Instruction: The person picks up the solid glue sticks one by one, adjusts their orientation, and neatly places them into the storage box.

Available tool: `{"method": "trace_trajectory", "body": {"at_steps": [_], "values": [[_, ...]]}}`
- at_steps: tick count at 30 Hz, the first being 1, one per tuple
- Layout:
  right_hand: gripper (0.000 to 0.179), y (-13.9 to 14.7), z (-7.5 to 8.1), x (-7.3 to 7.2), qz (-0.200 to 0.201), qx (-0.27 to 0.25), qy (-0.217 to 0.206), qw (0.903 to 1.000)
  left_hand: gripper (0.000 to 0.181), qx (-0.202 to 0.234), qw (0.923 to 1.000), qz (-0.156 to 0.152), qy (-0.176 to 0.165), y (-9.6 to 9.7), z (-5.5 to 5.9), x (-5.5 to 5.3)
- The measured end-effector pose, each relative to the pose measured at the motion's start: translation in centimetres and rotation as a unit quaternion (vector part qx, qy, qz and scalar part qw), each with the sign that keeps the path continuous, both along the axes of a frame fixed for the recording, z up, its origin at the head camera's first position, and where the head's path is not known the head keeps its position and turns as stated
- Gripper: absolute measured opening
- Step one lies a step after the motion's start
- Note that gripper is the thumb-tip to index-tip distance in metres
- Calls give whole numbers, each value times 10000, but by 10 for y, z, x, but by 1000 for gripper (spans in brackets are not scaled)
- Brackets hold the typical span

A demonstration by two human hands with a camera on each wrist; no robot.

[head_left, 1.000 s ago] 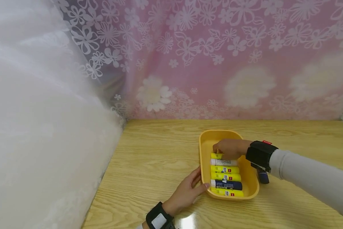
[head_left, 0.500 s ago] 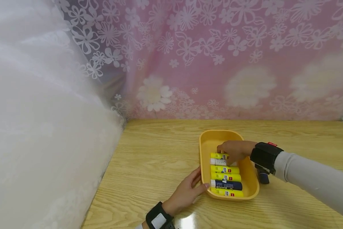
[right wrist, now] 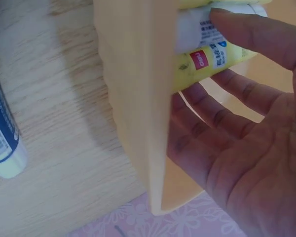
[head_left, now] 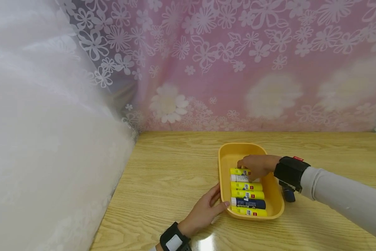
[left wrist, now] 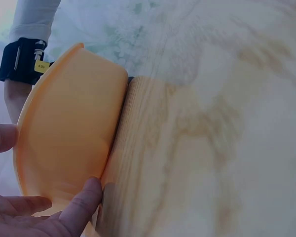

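On wood, a tray holds yellow, white and navy tubes.

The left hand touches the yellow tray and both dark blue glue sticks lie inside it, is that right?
No: one dark blue glue stick lies inside, but the second stick is outside on the table, as the head view shows. The left hand does touch the yellow tray.

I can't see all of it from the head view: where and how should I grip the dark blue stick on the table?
From above, I'd probably pinch the dark blue stick mid-barrel, across its long sides: it lies on its side on the table, with bare wood between it and the tray in the right wrist view.
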State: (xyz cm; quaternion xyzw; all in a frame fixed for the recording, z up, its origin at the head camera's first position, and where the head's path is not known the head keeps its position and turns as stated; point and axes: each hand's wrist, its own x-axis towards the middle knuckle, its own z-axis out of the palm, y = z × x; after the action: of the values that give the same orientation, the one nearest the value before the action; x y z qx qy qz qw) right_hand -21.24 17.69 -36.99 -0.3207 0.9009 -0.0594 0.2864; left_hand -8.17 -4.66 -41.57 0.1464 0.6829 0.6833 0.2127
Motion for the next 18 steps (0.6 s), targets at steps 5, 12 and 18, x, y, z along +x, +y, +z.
{"method": "trace_trajectory", "body": {"at_steps": [5, 12, 18], "values": [[38, -1, 3, 1, -40, -88, -90, 9999, 65, 56, 9999, -85, -20, -2, -1, 0], [37, 1, 4, 1, -46, -108, -39, 9999, 66, -8, 10000, -76, -4, -2, -2, -1], [36, 1, 4, 0, -100, -124, -4, 9999, 66, -42, 10000, -36, -19, -2, -3, -1]]}}
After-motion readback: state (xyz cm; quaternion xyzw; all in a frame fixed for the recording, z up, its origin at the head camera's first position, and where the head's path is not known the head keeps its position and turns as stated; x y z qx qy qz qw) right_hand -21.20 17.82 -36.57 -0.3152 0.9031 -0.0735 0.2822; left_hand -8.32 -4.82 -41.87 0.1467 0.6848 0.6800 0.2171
